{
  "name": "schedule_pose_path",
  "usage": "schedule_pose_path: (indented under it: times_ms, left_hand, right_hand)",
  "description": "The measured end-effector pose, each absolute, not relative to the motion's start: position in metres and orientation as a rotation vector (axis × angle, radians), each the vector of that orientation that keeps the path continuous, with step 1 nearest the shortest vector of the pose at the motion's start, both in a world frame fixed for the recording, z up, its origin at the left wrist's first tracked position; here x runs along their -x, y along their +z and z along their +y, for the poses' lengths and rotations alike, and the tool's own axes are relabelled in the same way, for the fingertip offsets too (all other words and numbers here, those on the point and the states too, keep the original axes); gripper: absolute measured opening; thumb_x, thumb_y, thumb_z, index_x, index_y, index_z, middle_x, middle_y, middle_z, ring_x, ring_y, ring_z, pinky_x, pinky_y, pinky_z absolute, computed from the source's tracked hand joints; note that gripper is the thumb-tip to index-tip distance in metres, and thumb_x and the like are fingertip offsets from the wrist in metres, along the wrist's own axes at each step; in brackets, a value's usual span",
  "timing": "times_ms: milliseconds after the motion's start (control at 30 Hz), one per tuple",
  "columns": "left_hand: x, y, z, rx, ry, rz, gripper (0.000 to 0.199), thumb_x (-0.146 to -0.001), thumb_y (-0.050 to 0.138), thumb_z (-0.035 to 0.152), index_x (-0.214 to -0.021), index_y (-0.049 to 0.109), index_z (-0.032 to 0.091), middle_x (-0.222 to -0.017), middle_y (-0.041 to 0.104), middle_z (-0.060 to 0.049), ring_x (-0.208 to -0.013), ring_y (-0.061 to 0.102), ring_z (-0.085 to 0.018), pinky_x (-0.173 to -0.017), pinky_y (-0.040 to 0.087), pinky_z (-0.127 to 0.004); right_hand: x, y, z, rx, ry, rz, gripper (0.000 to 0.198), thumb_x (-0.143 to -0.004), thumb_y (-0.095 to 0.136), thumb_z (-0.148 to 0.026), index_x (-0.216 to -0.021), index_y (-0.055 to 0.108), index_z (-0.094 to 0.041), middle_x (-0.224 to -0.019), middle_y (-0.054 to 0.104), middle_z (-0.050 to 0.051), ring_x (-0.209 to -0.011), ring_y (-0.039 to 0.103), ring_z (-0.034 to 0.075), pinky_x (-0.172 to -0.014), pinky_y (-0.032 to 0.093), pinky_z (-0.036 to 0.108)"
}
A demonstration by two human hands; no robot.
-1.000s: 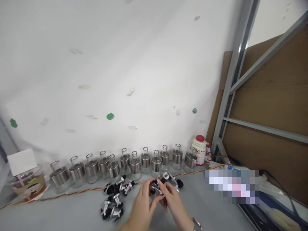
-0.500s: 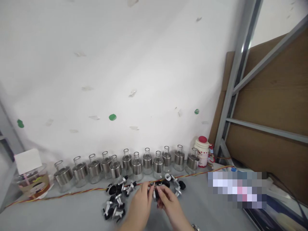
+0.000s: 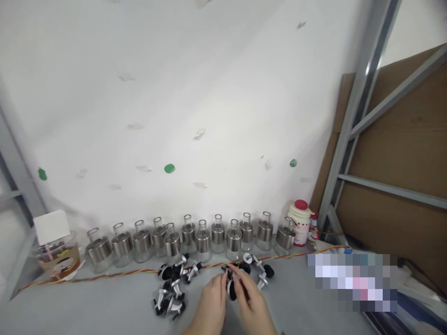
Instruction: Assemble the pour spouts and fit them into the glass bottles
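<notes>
Between my two hands is a black and silver pour spout [image 3: 231, 290], its round black part showing below the fingertips. My left hand [image 3: 212, 297] pinches it from the left with the fingers pressed together. From the other side, my right hand [image 3: 249, 294] closes on it with thumb and fingers, hiding much of the spout. More pour spouts [image 3: 177, 288] lie in a loose heap left of my hands. A smaller group of spouts [image 3: 262, 280] lies just past my right hand, partly covered by it.
Several glass bottles with metal bands [image 3: 172, 242] stand uncapped in a row along the wall. A twisted red and yellow wire [image 3: 115, 274] runs across the table before them. A drink cup [image 3: 61, 263] is at left, a red-lidded jar [image 3: 299, 225] at right, near a metal frame [image 3: 344, 153].
The camera view has shifted slightly, so the scene sits further right. My hands have turned the spout, and its round black part now shows beneath my fingers.
</notes>
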State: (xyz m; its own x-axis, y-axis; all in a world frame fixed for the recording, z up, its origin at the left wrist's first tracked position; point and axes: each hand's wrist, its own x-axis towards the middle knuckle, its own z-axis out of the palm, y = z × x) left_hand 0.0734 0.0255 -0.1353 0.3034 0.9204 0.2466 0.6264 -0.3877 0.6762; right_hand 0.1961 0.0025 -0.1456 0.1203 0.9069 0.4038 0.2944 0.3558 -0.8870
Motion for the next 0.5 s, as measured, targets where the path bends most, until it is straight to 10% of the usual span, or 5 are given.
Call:
schedule_pose_path:
  times_ms: [500]
  left_hand:
    - [-0.080,-0.124,0.021,-2.153,0.853,1.413,0.049,-0.089,0.018,0.035,-0.091,0.063,0.015,-0.083,0.068,-0.014,-0.079,0.063,-0.024,-0.072,0.047,-0.033]
  right_hand:
    - [-0.197,-0.153,0.002,1.256,0.461,-1.460,0.042,-0.088,0.035,-0.032,-0.128,0.039,-0.021,-0.129,0.048,0.009,-0.117,0.044,0.023,-0.097,0.036,0.038]
